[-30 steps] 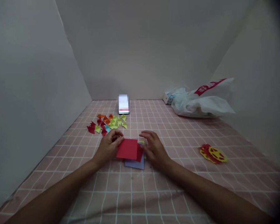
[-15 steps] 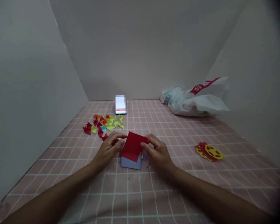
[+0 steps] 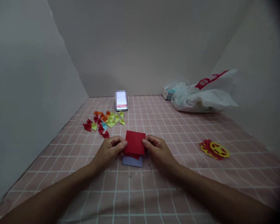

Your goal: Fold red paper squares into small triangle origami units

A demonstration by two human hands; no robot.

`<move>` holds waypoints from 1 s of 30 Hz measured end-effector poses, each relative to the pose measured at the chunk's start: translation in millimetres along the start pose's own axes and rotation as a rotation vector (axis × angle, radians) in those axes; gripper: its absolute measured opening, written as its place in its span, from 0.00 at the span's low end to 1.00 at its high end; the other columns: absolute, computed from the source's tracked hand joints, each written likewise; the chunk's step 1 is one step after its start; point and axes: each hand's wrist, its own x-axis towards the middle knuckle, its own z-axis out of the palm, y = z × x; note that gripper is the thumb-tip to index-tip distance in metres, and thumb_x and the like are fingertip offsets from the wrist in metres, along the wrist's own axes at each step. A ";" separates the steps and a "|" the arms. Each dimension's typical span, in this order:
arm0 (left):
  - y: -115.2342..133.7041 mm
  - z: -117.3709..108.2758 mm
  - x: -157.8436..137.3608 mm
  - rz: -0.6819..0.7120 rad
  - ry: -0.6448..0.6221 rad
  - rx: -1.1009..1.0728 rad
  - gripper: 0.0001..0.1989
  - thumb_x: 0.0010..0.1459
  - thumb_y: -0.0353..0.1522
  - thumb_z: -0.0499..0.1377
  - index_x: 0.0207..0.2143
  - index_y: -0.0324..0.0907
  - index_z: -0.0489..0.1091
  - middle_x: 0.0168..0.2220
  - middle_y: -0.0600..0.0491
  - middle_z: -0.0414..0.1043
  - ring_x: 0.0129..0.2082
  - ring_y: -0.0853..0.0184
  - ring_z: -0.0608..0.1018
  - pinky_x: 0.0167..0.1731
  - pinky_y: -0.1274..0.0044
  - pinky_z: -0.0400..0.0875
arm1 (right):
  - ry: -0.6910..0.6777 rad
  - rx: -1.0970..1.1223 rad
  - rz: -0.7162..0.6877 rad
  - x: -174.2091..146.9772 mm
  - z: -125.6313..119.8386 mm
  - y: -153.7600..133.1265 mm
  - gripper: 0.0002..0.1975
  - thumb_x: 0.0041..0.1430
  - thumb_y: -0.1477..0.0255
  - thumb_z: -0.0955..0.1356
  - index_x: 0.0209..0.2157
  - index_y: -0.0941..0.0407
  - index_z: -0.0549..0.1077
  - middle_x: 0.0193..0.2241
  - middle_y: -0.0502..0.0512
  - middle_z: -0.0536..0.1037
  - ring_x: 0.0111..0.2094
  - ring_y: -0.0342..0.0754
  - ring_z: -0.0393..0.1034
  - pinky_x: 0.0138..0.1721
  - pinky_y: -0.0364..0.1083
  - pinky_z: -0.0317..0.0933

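Note:
A square of red paper (image 3: 135, 142) is held up by its two sides, near the middle of the view. My left hand (image 3: 113, 148) pinches its left edge between thumb and fingers. On the right edge, my right hand (image 3: 156, 147) grips it the same way. Another red layer shows just under the lower edge; whether it is a fold or a second sheet I cannot tell. Beneath it lies a bluish-lavender paper (image 3: 132, 161) on the table, partly covered by the red.
Several small folded paper pieces (image 3: 111, 119) in red, orange, yellow and blue lie at the left back. Behind them a phone (image 3: 121, 100) stands upright. A white plastic bag (image 3: 196, 101) and a small box (image 3: 166, 93) sit at the back right. Red and yellow cut-outs (image 3: 216, 150) lie right.
The red paper has turned from a slant to nearly square-on. My left thumb now presses on its left edge, where the fingers were more spread before. The whole view has shifted slightly.

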 end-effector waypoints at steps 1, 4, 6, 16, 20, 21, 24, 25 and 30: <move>0.3 0.8 0.2 -0.004 0.000 -0.008 0.13 0.54 0.39 0.64 0.26 0.39 0.70 0.21 0.58 0.67 0.19 0.75 0.67 0.20 0.83 0.61 | -0.004 -0.008 0.005 0.0 0.5 -0.5 0.15 0.58 0.63 0.69 0.23 0.56 0.66 0.22 0.46 0.64 0.24 0.41 0.56 0.28 0.42 0.51; 0.8 4.8 0.9 -0.011 0.020 -0.038 0.13 0.51 0.39 0.66 0.29 0.39 0.70 0.23 0.58 0.68 0.20 0.75 0.67 0.20 0.83 0.62 | -0.015 -0.026 0.025 -1.0 2.5 -2.0 0.15 0.57 0.63 0.70 0.23 0.56 0.66 0.22 0.46 0.63 0.24 0.40 0.54 0.27 0.42 0.49; 1.2 7.6 0.7 -0.034 0.041 -0.046 0.14 0.50 0.40 0.66 0.26 0.40 0.67 0.20 0.60 0.65 0.17 0.76 0.65 0.18 0.83 0.60 | -0.018 -0.016 0.042 -1.8 3.7 -2.5 0.14 0.56 0.63 0.70 0.24 0.56 0.66 0.22 0.46 0.64 0.24 0.40 0.55 0.27 0.42 0.51; -1.7 8.3 -0.2 -0.054 0.033 -0.003 0.15 0.51 0.40 0.65 0.27 0.40 0.66 0.21 0.60 0.64 0.19 0.75 0.65 0.19 0.82 0.59 | -0.022 0.002 0.099 -2.0 2.8 3.0 0.12 0.53 0.65 0.72 0.26 0.56 0.67 0.23 0.46 0.66 0.24 0.41 0.58 0.27 0.42 0.54; 0.4 10.0 0.2 -0.074 0.058 -0.006 0.16 0.49 0.40 0.66 0.26 0.40 0.64 0.20 0.60 0.63 0.18 0.75 0.65 0.19 0.82 0.59 | -0.028 -0.029 0.061 -1.4 2.1 2.3 0.10 0.54 0.67 0.71 0.26 0.56 0.67 0.22 0.45 0.65 0.24 0.40 0.57 0.26 0.41 0.53; 0.9 10.2 0.3 -0.076 0.062 -0.005 0.16 0.49 0.40 0.66 0.25 0.40 0.64 0.20 0.61 0.63 0.18 0.76 0.64 0.19 0.83 0.58 | -0.025 -0.031 0.056 -1.3 2.0 2.0 0.10 0.54 0.67 0.71 0.27 0.56 0.68 0.22 0.45 0.65 0.23 0.40 0.57 0.26 0.41 0.53; 0.7 10.0 1.0 -0.086 0.089 -0.013 0.15 0.48 0.39 0.67 0.28 0.40 0.65 0.19 0.61 0.64 0.18 0.76 0.65 0.19 0.83 0.59 | 0.000 -0.025 0.071 -1.4 2.0 1.6 0.08 0.53 0.68 0.71 0.28 0.56 0.69 0.22 0.45 0.66 0.23 0.40 0.58 0.26 0.41 0.54; 0.1 9.8 1.3 -0.092 0.096 -0.022 0.15 0.47 0.38 0.67 0.30 0.40 0.66 0.19 0.61 0.64 0.18 0.75 0.65 0.20 0.83 0.59 | 0.012 -0.018 0.077 -1.6 2.0 1.7 0.08 0.53 0.68 0.72 0.29 0.56 0.70 0.22 0.44 0.66 0.23 0.40 0.58 0.26 0.41 0.54; -0.1 9.6 1.8 -0.089 0.104 -0.107 0.14 0.46 0.35 0.68 0.33 0.40 0.71 0.24 0.57 0.71 0.23 0.72 0.71 0.25 0.80 0.65 | 0.025 0.087 0.090 -1.8 2.5 1.8 0.07 0.52 0.70 0.72 0.35 0.54 0.74 0.25 0.47 0.73 0.26 0.42 0.65 0.30 0.43 0.61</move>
